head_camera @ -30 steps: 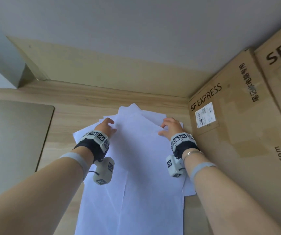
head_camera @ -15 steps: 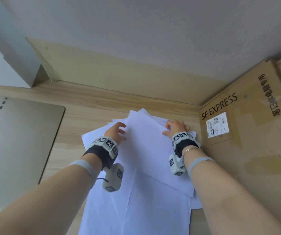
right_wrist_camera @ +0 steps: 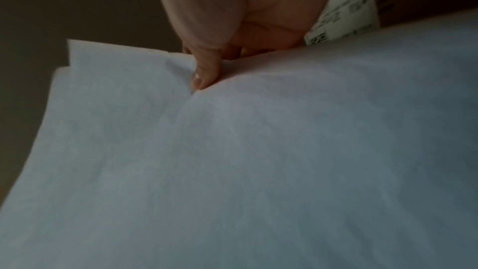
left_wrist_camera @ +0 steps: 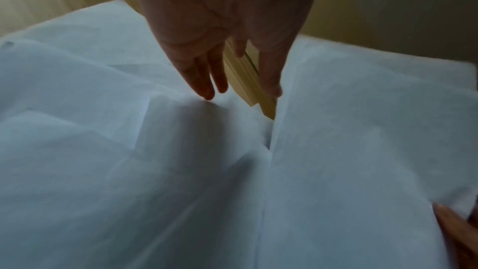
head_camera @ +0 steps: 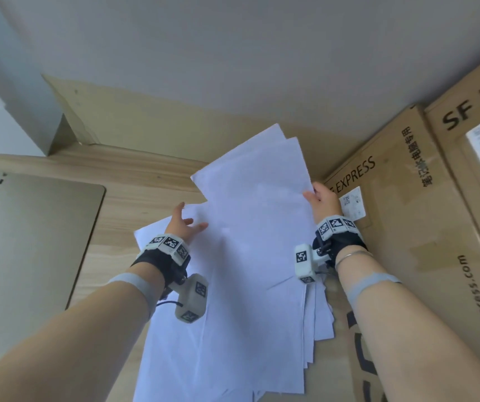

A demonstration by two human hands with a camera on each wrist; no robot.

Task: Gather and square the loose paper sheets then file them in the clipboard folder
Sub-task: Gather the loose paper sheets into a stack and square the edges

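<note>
Right hand (head_camera: 323,202) pinches top paper sheets (head_camera: 257,216), now raised and tilted off the pile; left hand (head_camera: 181,224) released, fingers spread beside them.

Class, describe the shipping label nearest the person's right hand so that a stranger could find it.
Start at the cardboard boxes on the right. On the nearer box, below "EXPRESS", is the white shipping label, just beyond the right hand. The other label sits higher, at the frame's edge.
</note>
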